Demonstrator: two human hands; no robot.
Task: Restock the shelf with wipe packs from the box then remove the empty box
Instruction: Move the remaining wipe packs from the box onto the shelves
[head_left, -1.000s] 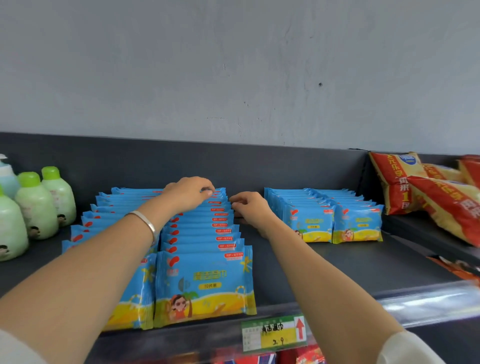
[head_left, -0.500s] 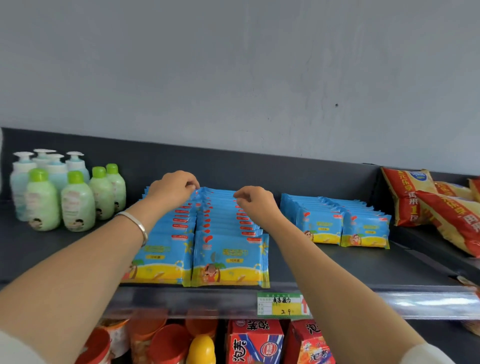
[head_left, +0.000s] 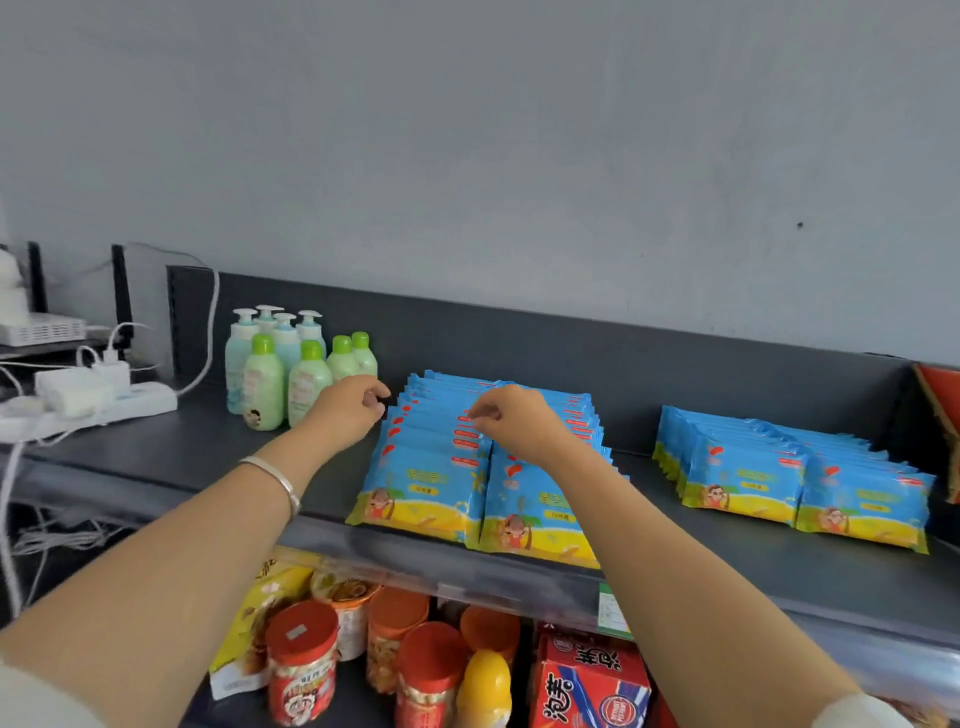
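Blue wipe packs (head_left: 431, 483) are lying on the shelf (head_left: 171, 452) right of the green lotion bottles (head_left: 306, 379), the right hand (head_left: 514, 423) pinching their tops in its grip, the left hand (head_left: 348, 410) curling an empty grip nearer the bottles.

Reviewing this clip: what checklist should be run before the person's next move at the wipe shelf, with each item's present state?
1. Box within reach: cannot tell; no box in view.
2. Left hand free: cannot tell; fingers curled at the near rows' left edge.
3. Right hand free: cannot tell; fingers curled down on the pack tops.
4. Near wipe packs tidy: ok; two shingled rows side by side.
5. Lotion bottles upright: ok.
6. Spare shelf space: ok; bare gap before the far wipe packs.
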